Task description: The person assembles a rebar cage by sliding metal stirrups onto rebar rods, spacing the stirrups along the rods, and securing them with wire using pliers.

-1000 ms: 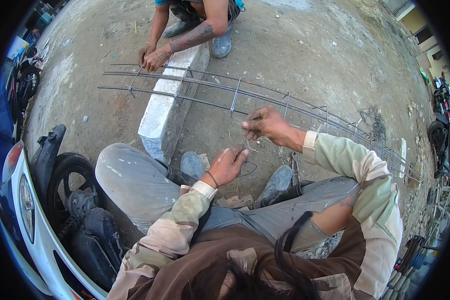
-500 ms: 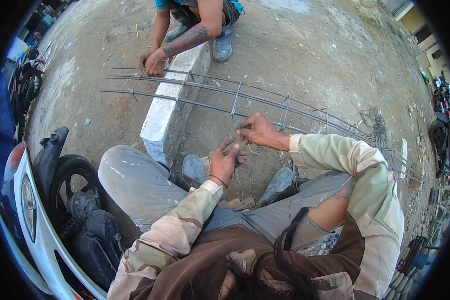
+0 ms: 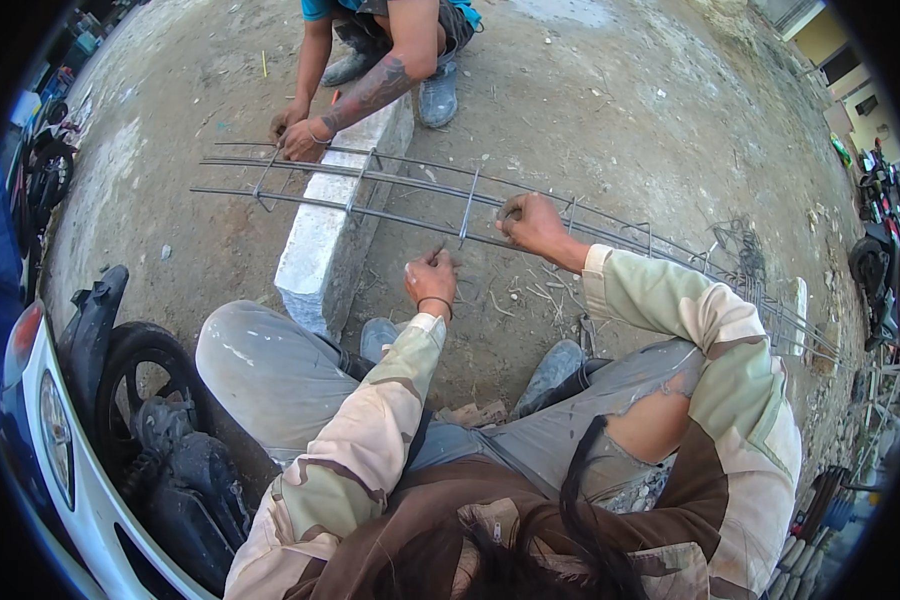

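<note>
A long rebar cage point(image 3: 410, 195) of thin steel rods and square stirrups lies across the concrete ground point(image 3: 620, 90), propped near its far end on a pale concrete block point(image 3: 320, 250) and running off toward the right edge of the view. The right hand point(image 3: 532, 222) is closed over one of the upper rods, fingers wrapped around it beside a stirrup point(image 3: 467, 205). The left hand point(image 3: 430, 277) sits just below the near rod, curled into a fist on a small tool or piece of tie wire whose tip points up toward the rod; what exactly it grips is too small to tell. The two hands are near each other but apart.

The person squats with both knees in grey trousers point(image 3: 270, 370) and grey shoes point(image 3: 555, 365) beneath the cage. Short wire offcuts point(image 3: 530, 292) litter the ground by the feet. At the far end, a co-worker's hands point(image 3: 295, 135) rest on the rods above the block. A motor scooter point(image 3: 110, 420) stands at the lower left.
</note>
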Demonstrator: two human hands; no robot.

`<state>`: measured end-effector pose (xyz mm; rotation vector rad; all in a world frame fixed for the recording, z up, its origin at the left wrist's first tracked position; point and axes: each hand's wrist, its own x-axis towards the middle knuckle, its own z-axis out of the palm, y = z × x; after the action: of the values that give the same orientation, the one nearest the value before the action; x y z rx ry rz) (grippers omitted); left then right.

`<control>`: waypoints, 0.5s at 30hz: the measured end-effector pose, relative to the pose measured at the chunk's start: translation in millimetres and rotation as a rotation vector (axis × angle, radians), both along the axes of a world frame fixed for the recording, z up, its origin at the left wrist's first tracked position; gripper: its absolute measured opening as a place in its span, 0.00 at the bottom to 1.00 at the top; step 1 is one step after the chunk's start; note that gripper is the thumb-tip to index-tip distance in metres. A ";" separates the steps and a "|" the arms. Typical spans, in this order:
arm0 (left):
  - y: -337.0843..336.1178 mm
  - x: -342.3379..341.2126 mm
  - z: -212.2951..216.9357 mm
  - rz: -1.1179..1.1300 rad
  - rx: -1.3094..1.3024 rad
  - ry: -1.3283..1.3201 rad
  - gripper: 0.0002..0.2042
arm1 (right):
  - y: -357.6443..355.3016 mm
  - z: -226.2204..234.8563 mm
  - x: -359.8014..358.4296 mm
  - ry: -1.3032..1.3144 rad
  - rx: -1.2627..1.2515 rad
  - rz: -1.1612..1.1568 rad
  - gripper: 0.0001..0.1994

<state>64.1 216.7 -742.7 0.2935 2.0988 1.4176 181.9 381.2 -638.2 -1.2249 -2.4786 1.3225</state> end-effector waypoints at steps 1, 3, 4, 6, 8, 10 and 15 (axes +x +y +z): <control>3.9 6.6 5.1 -0.007 0.001 -0.008 0.14 | 1.5 -3.2 2.3 -0.019 0.095 0.008 0.13; 8.4 15.5 13.9 0.024 0.203 -0.144 0.14 | -0.8 -7.6 4.7 -0.002 0.145 0.026 0.15; 9.2 15.8 17.6 0.024 0.205 -0.147 0.14 | -2.5 -8.1 4.1 0.022 0.194 0.050 0.16; 11.8 18.0 25.6 0.121 0.319 -0.357 0.13 | -5.3 -6.9 -1.6 0.058 0.194 0.064 0.16; 12.2 24.7 34.6 0.125 0.307 -0.413 0.14 | -8.3 -2.7 -7.4 0.091 0.197 0.077 0.17; 12.3 28.1 34.3 0.128 0.298 -0.460 0.14 | -11.0 -0.5 -15.5 0.116 0.137 0.129 0.18; 15.8 33.8 21.2 0.164 0.298 -0.379 0.14 | -17.5 -5.5 -32.4 0.111 0.109 0.105 0.15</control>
<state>97.8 232.5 -721.6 -0.0363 1.6358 1.7316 149.5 363.8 -643.7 -0.9837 -2.5292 1.2235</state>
